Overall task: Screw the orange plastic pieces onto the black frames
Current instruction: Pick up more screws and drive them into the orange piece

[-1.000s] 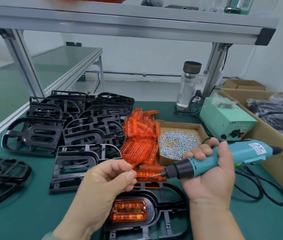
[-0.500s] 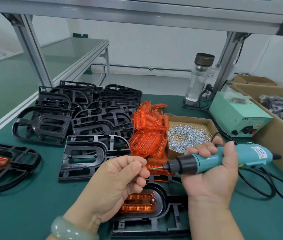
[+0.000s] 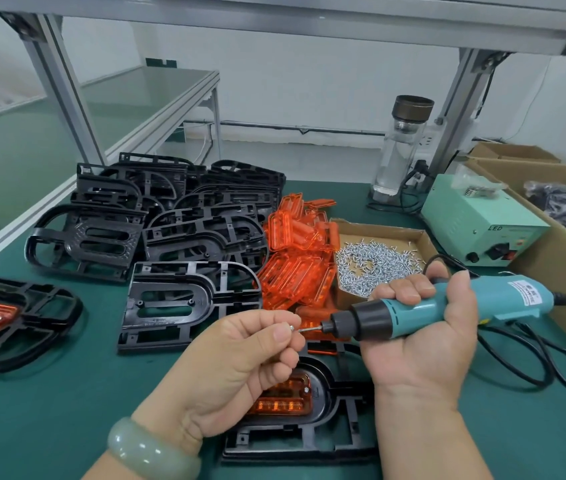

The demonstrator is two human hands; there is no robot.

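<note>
Your left hand (image 3: pixel 240 355) pinches a small screw (image 3: pixel 291 327) at the bit tip. Your right hand (image 3: pixel 423 327) grips the teal electric screwdriver (image 3: pixel 447 306) (its label unreadable); the power box (image 3: pixel 482 220) reads "LED".

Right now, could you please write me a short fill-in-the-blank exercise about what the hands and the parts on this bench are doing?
1. The right hand grips a teal electric ____.
2. The left hand pinches a small ____ at the tool's bit.
3. Loose screws lie in a ____ box.
4. The frame under the hands holds an ____ piece.

Missing words: screwdriver; screw; cardboard; orange
</note>
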